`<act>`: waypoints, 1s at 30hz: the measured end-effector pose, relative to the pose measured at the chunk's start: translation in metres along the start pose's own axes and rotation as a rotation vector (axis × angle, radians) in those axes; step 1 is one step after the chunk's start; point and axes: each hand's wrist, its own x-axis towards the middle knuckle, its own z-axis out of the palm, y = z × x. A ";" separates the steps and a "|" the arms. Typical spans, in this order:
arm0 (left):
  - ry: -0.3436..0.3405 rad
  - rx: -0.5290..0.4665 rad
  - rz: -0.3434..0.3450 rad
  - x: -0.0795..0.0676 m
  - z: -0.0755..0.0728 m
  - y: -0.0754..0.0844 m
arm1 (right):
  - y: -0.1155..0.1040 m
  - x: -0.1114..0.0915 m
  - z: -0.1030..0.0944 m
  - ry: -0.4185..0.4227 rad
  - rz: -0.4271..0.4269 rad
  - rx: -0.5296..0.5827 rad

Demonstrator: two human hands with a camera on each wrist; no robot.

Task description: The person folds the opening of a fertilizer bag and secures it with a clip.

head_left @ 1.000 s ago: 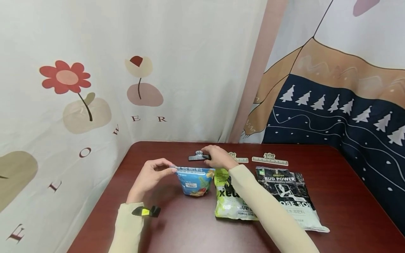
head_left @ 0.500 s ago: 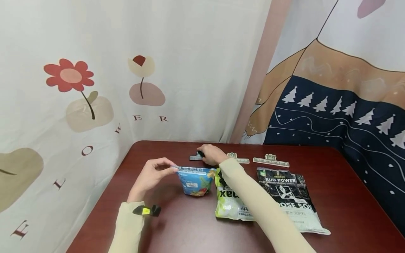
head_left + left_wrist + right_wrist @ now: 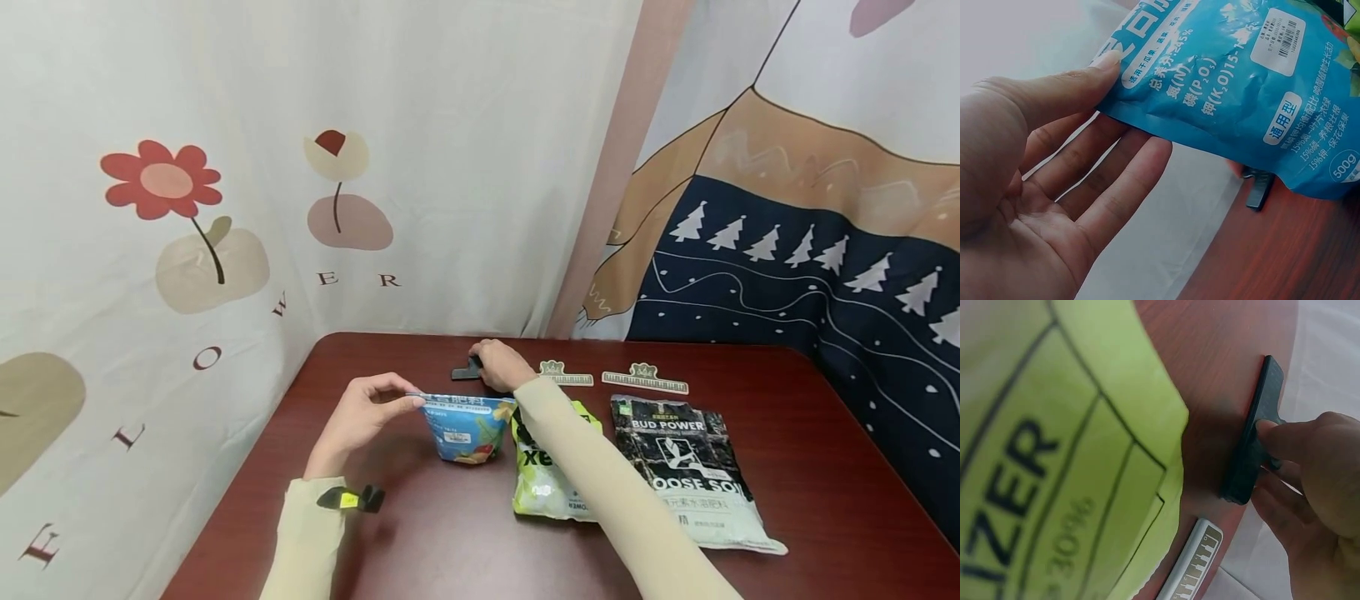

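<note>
My left hand [image 3: 358, 418] pinches the top left corner of a blue fertilizer bag [image 3: 461, 433], which stands upright on the table. In the left wrist view the thumb lies on the printed front of the bag and the fingers are behind its edge. At the back of the table my right hand [image 3: 504, 367] holds a dark clip [image 3: 1254, 434] by its handle, thumb on one side and fingers on the other. The clip's long bar shows in the right wrist view. Part of the clip is hidden by the hand in the head view.
A lime-green bag [image 3: 551, 487] lies under my right forearm. Right of it lies a black and white bag [image 3: 693, 475]. Two pale clips with a piano-key pattern, a nearer clip [image 3: 566, 377] and a farther clip [image 3: 645, 379], lie along the back. Curtains hang behind the table [image 3: 420, 533].
My right hand has shifted slightly left and taken hold of the dark clip, which has turned so its patterned face no longer shows. The left hand and blue bag stay nearly still.
</note>
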 end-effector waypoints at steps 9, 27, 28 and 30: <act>-0.002 -0.014 0.006 0.000 0.002 0.000 | 0.000 -0.004 0.000 0.063 0.022 0.103; 0.004 0.001 0.005 -0.003 0.001 0.002 | -0.001 -0.011 -0.005 0.059 0.005 0.333; 0.004 0.003 0.006 -0.003 0.001 0.002 | 0.000 -0.011 -0.004 0.060 -0.005 0.327; 0.005 0.004 0.009 -0.003 0.001 0.003 | 0.000 -0.011 -0.005 0.067 -0.023 0.321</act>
